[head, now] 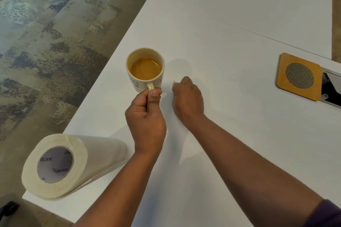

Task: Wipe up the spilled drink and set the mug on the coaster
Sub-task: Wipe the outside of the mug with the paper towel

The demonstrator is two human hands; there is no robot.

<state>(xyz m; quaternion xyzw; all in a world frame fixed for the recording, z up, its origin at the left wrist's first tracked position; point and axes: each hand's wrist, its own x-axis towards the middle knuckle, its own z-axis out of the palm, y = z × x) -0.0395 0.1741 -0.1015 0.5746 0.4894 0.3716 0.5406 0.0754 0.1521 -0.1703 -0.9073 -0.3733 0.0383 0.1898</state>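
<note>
Fingers and thumb of the left hand (146, 114) curl round the small handle of a cream ceramic mug (145, 69) with dark lettering on its side, thumb pressed on top of the handle. The mug is upright, about half full of a light brown drink, near the left edge of the white table (239, 24); whether its base touches the surface cannot be told. Just right of the mug lies a faint round wet mark (181, 67) on the tabletop. The right hand (188, 97) rests knuckles-up beside that mark, fingers curled under — a sliver of white paper (173, 83) shows at the fingertips, and more white sheet seems to trail beneath the wrist, hard to separate from the table. Well apart, towards the right edge, sits a square wooden coaster with a round metal mesh centre (299, 76), next to an open cable hatch (332, 88). A roll of white paper towel (73, 164) lies on its side at the near left corner, its cardboard core facing the camera.
</note>
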